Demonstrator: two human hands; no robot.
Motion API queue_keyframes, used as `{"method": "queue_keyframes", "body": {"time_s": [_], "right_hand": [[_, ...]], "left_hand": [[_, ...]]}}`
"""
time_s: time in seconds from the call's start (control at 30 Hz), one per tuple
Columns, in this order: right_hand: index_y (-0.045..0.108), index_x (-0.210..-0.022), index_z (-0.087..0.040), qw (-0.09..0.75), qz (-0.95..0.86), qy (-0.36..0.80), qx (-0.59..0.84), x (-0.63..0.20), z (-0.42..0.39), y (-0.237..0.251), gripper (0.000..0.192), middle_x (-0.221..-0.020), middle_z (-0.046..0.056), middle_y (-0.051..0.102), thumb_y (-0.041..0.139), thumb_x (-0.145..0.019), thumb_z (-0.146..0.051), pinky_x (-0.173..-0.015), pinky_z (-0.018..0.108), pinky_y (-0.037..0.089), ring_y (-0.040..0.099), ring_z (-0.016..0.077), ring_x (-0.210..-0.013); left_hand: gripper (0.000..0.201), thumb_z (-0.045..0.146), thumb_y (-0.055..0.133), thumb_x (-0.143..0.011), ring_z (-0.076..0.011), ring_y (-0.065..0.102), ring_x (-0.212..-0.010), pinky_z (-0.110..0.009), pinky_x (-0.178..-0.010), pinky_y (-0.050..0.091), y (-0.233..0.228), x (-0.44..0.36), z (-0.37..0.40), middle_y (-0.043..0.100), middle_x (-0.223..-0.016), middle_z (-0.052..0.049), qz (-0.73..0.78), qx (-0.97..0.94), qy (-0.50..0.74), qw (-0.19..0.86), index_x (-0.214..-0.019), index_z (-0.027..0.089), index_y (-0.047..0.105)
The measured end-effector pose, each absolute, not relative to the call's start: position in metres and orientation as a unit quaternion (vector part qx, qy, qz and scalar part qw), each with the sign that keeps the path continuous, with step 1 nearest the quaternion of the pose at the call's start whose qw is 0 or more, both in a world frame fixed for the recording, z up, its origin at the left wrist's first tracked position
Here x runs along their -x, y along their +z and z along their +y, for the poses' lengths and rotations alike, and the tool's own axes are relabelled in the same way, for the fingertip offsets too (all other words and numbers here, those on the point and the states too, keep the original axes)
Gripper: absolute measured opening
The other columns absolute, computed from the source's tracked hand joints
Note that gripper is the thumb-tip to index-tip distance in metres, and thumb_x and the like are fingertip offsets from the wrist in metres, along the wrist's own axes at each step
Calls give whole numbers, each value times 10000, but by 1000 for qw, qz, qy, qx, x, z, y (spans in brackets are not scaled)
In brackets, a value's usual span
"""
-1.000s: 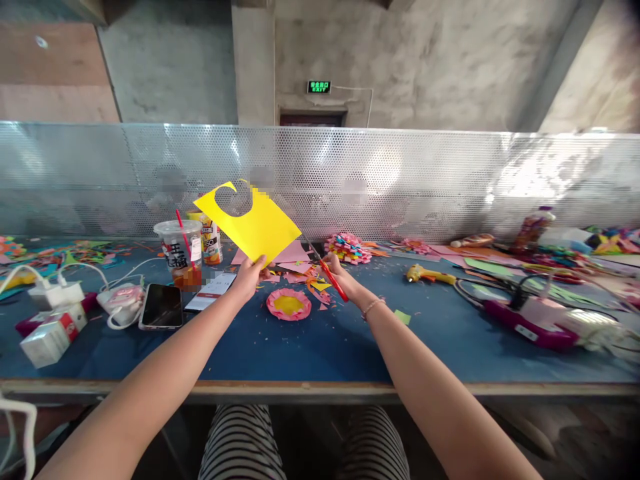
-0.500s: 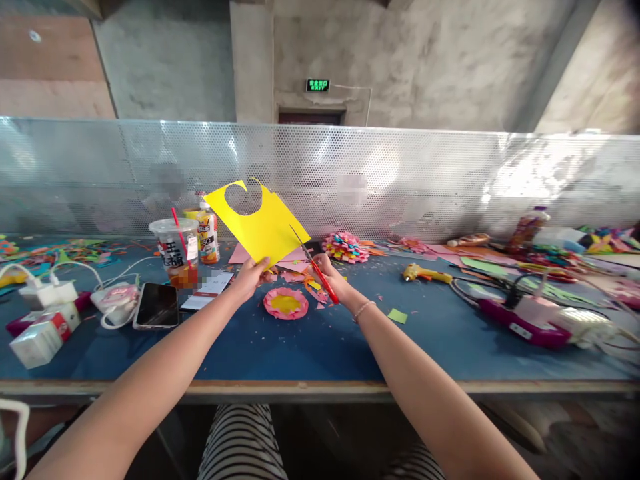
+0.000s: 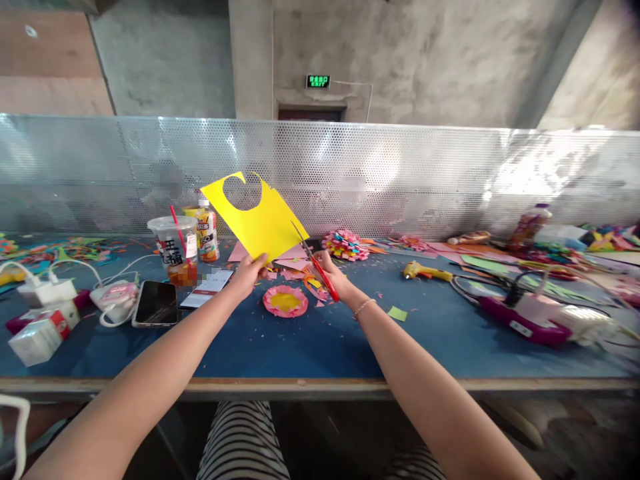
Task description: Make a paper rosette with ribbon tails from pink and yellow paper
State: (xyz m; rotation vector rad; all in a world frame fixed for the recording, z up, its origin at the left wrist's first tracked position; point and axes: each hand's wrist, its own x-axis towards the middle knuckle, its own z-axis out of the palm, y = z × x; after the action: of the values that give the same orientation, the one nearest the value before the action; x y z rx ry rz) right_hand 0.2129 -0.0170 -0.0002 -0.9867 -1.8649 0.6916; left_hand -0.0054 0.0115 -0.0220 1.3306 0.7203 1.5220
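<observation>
The left hand (image 3: 249, 273) is pinching the yellow sheet (image 3: 255, 220) upright above the table (image 3: 320, 340). The right hand (image 3: 331, 272), gripping red scissors (image 3: 320, 270), has brought the blades to the sheet's right edge (they hung lower a second ago), so cutting is seemingly starting.

A head-worn camera looks forward and down over a blue table (image 3: 320, 347), arms close below, mesh screen (image 3: 450, 180) beyond.
</observation>
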Motion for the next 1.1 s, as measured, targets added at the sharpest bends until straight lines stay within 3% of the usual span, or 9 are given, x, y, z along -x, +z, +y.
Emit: {"method": "queue_keyframes", "body": {"time_s": [0.5, 0.7, 0.93, 1.1], "right_hand": [[375, -937, -216, 413, -775, 249, 409, -212, -16, -3, 329, -713, -44, 459, 495, -761, -466, -551, 207, 362, 411, 86, -609], [360, -924, -225, 432, -760, 273, 401, -213, -15, -2, 332, -633, -70, 382, 453, -775, -507, -467, 187, 321, 349, 67, -517], [373, -911, -222, 412, -769, 265, 410, -211, -19, 0, 349, -675, -55, 430, 464, -758, -522, -456, 184, 324, 368, 64, -522], [366, -920, -229, 423, -752, 293, 412, -210, -21, 0, 357, -601, -81, 381, 467, -753, -527, -428, 179, 298, 342, 58, -469]], "left_hand": [[321, 405, 651, -661, -30, 392, -390, -194, -422, 395, -21, 5, 11, 530, -586, 33, 303, -547, 622, 470, -746, 143, 486], [332, 397, 656, -654, -27, 393, -397, -183, -422, 393, -20, 6, 11, 541, -591, 35, 307, -541, 625, 471, -779, 149, 475], [332, 402, 649, -659, -29, 396, -390, -187, -420, 399, -21, 6, 11, 534, -577, 36, 304, -547, 624, 468, -781, 146, 476], [330, 404, 653, -654, -27, 393, -384, -192, -421, 405, -20, 5, 11, 538, -578, 34, 307, -544, 625, 467, -760, 147, 475]]}}
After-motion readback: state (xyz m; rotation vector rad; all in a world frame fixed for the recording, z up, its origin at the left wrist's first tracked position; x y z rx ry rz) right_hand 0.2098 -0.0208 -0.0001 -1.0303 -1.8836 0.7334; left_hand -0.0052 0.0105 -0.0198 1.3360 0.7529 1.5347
